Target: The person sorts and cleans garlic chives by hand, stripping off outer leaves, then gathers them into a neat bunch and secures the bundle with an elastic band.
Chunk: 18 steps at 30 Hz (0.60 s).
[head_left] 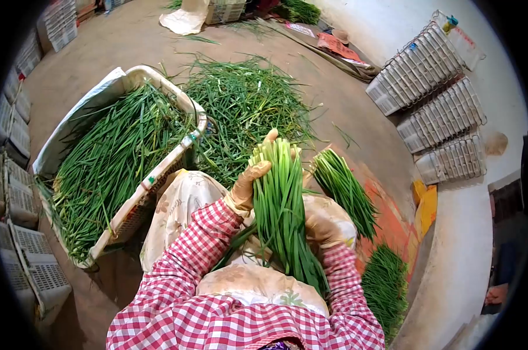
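Note:
My left hand (249,184), in a tan glove, grips a thick bundle of garlic chives (282,204) near its pale cut ends. The bundle stands over my lap with the pale ends away from me and the green leaves hanging toward me. On its right side my gloved right hand (323,226) is closed against the leaves, its fingers mostly hidden behind them. Another chive bundle (345,192) lies just to the right of my knee. To my left stands a large basket (127,216) heaped with loose chives (115,166).
A loose pile of chives (246,102) covers the floor ahead. More chives (385,286) lie at my lower right beside an orange sheet (376,201). Stacked plastic crates (418,67) stand by the right wall, and others (39,259) line the left.

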Each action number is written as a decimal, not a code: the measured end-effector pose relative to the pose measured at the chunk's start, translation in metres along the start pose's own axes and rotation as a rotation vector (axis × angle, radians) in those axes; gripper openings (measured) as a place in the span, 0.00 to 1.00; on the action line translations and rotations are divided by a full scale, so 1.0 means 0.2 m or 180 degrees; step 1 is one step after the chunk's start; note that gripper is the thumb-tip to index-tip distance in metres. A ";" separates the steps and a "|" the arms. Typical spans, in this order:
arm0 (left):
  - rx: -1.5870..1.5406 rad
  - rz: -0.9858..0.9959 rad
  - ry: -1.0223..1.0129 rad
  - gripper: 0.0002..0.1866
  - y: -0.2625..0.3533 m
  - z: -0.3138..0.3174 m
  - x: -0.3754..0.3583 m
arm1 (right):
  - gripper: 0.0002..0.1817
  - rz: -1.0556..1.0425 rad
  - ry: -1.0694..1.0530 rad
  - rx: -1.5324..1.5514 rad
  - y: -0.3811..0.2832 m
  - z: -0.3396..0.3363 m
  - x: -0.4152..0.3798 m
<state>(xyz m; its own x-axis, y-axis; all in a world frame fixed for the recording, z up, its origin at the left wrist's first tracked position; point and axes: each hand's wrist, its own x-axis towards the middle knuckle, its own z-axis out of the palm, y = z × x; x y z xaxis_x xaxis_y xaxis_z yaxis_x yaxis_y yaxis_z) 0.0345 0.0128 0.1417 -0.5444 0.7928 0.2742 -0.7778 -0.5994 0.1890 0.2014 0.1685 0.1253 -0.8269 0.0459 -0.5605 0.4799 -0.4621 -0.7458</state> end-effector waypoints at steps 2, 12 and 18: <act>0.0789 -0.0010 -0.0009 0.45 0.01 -0.01 0.03 | 0.34 -0.0750 -0.0458 -0.0339 -0.17 0.06 0.00; 0.1839 -0.0733 -0.0361 0.34 -0.04 0.23 0.14 | 0.26 -0.2749 -0.0072 -0.2548 -0.24 0.10 0.08; 0.2938 -0.0461 -0.0347 0.12 -0.02 0.45 0.25 | 0.25 -0.2540 -0.0327 -0.2381 -0.44 0.11 -0.05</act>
<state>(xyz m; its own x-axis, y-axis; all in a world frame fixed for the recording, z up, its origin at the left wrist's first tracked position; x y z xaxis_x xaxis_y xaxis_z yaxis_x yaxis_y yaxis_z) 0.0395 0.0445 0.2398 -0.3930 0.8798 0.2674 -0.2536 -0.3833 0.8881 0.1606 0.1881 0.2037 -0.9824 0.0029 0.1868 -0.1759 0.3231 -0.9299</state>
